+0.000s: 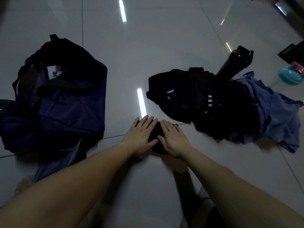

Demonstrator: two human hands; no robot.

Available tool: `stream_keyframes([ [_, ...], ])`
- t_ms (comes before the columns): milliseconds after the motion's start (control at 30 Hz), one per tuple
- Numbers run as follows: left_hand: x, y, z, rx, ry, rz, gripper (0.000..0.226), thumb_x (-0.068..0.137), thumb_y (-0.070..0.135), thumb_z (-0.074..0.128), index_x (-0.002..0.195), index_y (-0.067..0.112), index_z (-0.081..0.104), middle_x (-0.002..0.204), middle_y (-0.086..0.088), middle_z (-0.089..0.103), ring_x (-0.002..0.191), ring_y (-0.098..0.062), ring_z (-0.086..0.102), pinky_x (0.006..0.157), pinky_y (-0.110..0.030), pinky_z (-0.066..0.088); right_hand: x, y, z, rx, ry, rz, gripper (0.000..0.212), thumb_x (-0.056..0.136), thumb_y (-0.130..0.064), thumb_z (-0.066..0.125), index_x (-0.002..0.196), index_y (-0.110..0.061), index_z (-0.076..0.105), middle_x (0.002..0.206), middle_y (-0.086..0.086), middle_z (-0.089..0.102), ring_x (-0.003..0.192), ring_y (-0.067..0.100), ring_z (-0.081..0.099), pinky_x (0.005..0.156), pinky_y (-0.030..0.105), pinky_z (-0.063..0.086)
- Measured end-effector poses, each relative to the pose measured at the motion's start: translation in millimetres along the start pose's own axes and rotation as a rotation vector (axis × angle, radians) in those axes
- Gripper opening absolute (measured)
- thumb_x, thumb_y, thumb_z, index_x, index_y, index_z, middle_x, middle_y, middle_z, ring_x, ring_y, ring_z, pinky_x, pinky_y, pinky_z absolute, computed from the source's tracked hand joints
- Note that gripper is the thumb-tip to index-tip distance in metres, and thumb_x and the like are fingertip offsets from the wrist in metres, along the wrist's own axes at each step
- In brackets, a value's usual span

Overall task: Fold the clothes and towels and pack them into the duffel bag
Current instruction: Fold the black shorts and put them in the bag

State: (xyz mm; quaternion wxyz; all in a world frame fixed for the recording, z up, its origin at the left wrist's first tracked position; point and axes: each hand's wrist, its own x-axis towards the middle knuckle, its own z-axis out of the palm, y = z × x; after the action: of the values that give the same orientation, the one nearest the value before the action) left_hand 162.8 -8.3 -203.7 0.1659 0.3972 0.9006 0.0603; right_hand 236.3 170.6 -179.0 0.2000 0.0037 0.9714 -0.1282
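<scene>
A small folded black garment (157, 134) lies on the tiled floor in the middle. My left hand (141, 137) and my right hand (172, 140) press flat on it side by side, fingers straight. A dark navy duffel bag (65, 102) sits open on the left, with a white label inside. On the right lies a loose pile of black clothes (205, 102) with white print and stripes, and a crumpled blue-grey garment (276, 116) next to it.
A black bottle (236, 63) lies behind the pile. A teal container (291, 76) stands at the far right, with dark furniture legs (292, 51) beyond. A grey-blue cloth (62, 160) lies in front of the bag.
</scene>
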Motion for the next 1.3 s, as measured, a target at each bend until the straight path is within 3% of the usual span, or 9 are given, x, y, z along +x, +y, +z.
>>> stream_keyframes([
  [200,-26.2,-14.8,-10.6,-0.043,0.157,-0.158,0.081,0.094,0.069,0.02,0.159,0.021,0.021,0.163,-0.005,0.028,0.15,-0.024,0.024,0.124,-0.045,0.019,-1.0,-18.7,3.4,-0.093,0.033,0.118,0.067,0.106,-0.043,0.031,0.159,-0.006,0.014,0.164,0.012,0.023,0.15,0.027,0.022,0.122,0.044,0.018],
  [333,-51.3,-33.0,-21.1,-0.513,0.285,-0.722,0.063,0.088,0.07,0.054,0.126,0.02,0.05,0.119,-0.003,0.063,0.1,-0.023,0.064,0.087,-0.042,0.055,1.7,-56.2,12.5,-0.185,0.066,0.343,0.055,0.101,-0.04,0.051,0.135,0.004,0.051,0.125,0.02,0.059,0.11,0.034,0.059,0.085,0.044,0.051],
  [433,-54.8,-29.8,-20.4,-0.979,0.146,-0.951,0.064,0.073,0.076,0.064,0.096,0.017,0.064,0.085,0.0,0.072,0.075,-0.022,0.069,0.078,-0.042,0.06,4.0,-68.7,6.0,-0.206,0.059,0.331,0.031,0.101,-0.03,0.054,0.117,-0.005,0.063,0.112,0.014,0.063,0.099,0.03,0.064,0.071,0.035,0.048],
  [633,-39.0,9.5,-30.5,-1.531,0.132,-0.965,0.041,0.079,0.03,0.085,0.109,0.012,0.065,0.094,-0.008,0.074,0.077,-0.021,0.071,0.057,-0.027,0.052,2.3,-76.2,-9.7,-0.129,0.052,0.295,0.026,0.104,-0.035,0.045,0.106,-0.019,0.065,0.103,0.003,0.067,0.091,0.022,0.066,0.065,0.03,0.041],
  [833,-29.1,11.2,-38.7,-1.718,0.097,-0.973,0.051,0.071,0.023,0.091,0.114,0.01,0.069,0.1,-0.013,0.077,0.09,-0.029,0.074,0.076,-0.037,0.061,-5.5,-62.1,5.9,0.104,0.255,0.293,0.039,0.103,-0.047,0.04,0.097,-0.018,0.065,0.091,0.002,0.066,0.086,0.024,0.065,0.065,0.033,0.04],
  [1067,-15.4,-8.6,-79.7,-1.595,0.144,-0.8,0.042,0.078,0.019,0.08,0.118,0.019,0.067,0.106,-0.011,0.074,0.099,-0.031,0.07,0.093,-0.049,0.056,10.6,-62.5,-14.7,0.857,0.337,0.302,0.041,0.086,-0.056,0.066,0.08,-0.016,0.074,0.072,-0.002,0.072,0.071,0.011,0.069,0.069,0.042,0.057],
  [1133,-16.7,-22.8,-103.1,-1.582,0.179,-0.736,0.042,0.08,0.015,0.078,0.12,0.018,0.066,0.111,-0.013,0.073,0.101,-0.031,0.07,0.093,-0.048,0.057,18.1,-66.7,-39.6,1.067,0.375,0.336,0.045,0.081,-0.054,0.075,0.099,-0.013,0.07,0.084,-0.003,0.072,0.079,0.011,0.07,0.073,0.038,0.059],
  [1233,-29.5,-36.2,-139.1,-1.635,0.144,-0.63,0.037,0.087,0.012,0.073,0.124,0.012,0.065,0.114,-0.014,0.073,0.105,-0.031,0.071,0.09,-0.042,0.058,27.0,-75.6,-84.4,1.475,0.148,0.314,0.05,0.085,-0.041,0.079,0.12,-0.014,0.056,0.108,0.005,0.07,0.089,0.013,0.071,0.073,0.025,0.057],
  [1300,-42.0,-38.8,-158.7,-1.673,0.098,-0.595,0.035,0.091,0.016,0.069,0.125,0.008,0.066,0.114,-0.014,0.074,0.105,-0.03,0.072,0.087,-0.039,0.058,29.4,-81.6,-106.7,1.592,-0.094,0.186,0.052,0.084,-0.045,0.079,0.123,-0.014,0.065,0.119,0.01,0.072,0.103,0.021,0.073,0.092,0.037,0.057],
])
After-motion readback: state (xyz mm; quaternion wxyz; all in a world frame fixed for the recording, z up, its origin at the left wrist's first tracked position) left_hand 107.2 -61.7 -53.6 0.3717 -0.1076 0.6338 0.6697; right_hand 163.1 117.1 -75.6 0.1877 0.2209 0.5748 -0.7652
